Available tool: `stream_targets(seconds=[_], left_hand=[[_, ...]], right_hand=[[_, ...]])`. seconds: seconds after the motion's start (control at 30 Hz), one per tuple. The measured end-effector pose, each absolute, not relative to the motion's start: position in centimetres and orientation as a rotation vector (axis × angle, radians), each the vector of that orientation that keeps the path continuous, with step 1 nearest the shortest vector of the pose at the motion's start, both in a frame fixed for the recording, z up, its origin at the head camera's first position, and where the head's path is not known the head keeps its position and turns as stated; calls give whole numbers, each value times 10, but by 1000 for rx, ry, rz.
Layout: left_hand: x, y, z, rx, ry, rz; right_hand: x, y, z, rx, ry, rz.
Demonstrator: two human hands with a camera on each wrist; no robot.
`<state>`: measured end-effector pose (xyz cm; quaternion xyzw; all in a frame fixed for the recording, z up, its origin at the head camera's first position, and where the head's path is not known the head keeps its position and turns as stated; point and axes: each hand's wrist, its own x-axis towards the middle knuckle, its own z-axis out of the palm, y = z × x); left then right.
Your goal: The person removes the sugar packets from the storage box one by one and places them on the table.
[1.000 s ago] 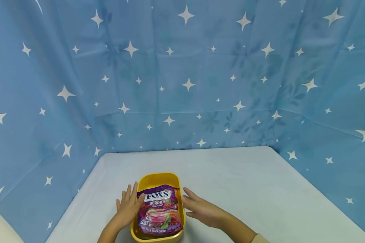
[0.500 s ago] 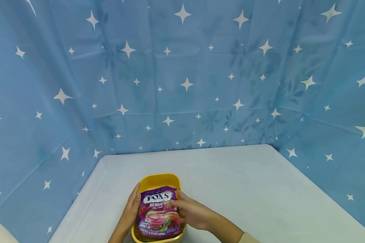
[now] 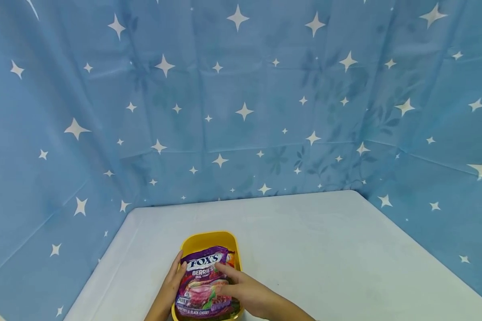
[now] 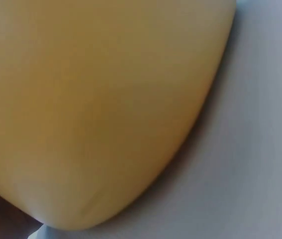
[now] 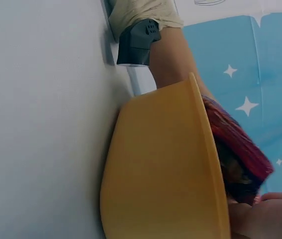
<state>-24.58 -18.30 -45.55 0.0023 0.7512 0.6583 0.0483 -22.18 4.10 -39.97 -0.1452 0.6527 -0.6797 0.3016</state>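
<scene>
A purple bag of Fox's Berries candy lies in a yellow tub in the head view, overlapping its left rim. At that left side is my left hand, fingertips right at the bag's edge; whether it grips the bag or the rim I cannot tell. My right hand reaches over the right wall with spread digits across the bag. In the right wrist view the bag sticks up tilted above the rim, and right-hand fingers dip in beside its lower corner. The tub's wall fills most of the left wrist view.
An orange package shows inside the tub to the right of the bag. The tub stands on a white table with blue starred curtains behind and beside it. A dark wrist camera sits on the left forearm.
Both hands have moved from spread at the tub's sides to the bag. The right hand has come across it, and the bag has shifted left, baring more of the orange package.
</scene>
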Motion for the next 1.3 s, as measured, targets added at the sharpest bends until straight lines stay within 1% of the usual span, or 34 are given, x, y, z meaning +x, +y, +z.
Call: stream_targets(seconds=[0.1,0.3,0.5,0.8,1.03,1.2,1.3], left_hand=[[-243,-183,-457,-10,2285,2015],[-237,-181,-461,-70,2263,2005],[-240,-179,-460,-103,2262,1997],[-243,-182,-450,-131,2328,1937],[-244,-184,-452,-127,2330,1936],[-246,-186,-454,-73,2329,1989],[-245,-185,-456,-93,2319,1983]], right_hand=[[-222,37,-406,-431,1634,-1865],[-223,33,-422,-362,1621,-1902],[-227,36,-429,-347,1585,-1992],[-228,35,-427,-397,1494,-2107],[-232,35,-430,-416,1439,-2126],[-235,36,-428,-426,1423,-2149],[-237,39,-429,-441,1386,-2143]])
